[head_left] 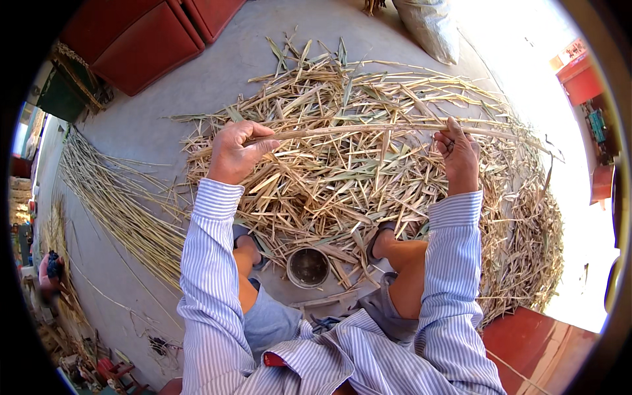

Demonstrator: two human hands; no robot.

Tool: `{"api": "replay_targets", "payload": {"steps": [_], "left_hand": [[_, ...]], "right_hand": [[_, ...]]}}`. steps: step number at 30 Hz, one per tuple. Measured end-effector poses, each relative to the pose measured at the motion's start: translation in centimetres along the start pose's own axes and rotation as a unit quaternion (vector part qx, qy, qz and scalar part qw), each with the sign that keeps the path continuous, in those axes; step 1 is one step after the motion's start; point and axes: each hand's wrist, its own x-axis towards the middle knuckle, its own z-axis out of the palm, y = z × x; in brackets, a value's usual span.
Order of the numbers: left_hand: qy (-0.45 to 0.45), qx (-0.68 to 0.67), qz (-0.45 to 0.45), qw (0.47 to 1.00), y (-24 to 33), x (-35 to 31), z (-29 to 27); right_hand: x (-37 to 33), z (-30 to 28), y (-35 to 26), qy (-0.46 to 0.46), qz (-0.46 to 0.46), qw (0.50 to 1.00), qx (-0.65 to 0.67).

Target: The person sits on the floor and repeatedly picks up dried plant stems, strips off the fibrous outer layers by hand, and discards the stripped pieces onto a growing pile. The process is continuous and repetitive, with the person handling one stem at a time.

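A long dry straw-coloured stalk [359, 128] stretches almost level in front of me, over a heap of cut stalks and leaf husks [322, 184]. Its left end is gripped in my left hand [238, 151], thumb against curled fingers. Farther along, my right hand [459, 157] pinches the stalk between thumb and forefinger, the other fingers curled in. Beyond that hand the thin tip runs on to the right. Between my feet stands a round metal bowl [308, 250] with a dark inside; I cannot tell what it holds.
Long uncut stalks [122, 204] lie in a bundle on the floor at left. Red padded seats [148, 52] stand at the far left, a pale sack [431, 29] at the far right. Another person [52, 266] is at the left edge. A red panel [526, 339] lies near right.
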Motion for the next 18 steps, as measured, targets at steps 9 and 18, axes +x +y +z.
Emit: {"api": "replay_targets", "payload": {"steps": [9, 18], "left_hand": [[0.164, -0.051, -0.066, 0.983, -3.5, 0.0, -3.6], [-0.101, 0.052, 0.002, 0.994, 1.2, 0.0, 0.8]], "right_hand": [[1.1, -3.0, -0.8, -0.039, -0.029, 0.998, 0.034], [0.1, -2.6, -1.2, -0.190, -0.118, 0.968, 0.114]]}}
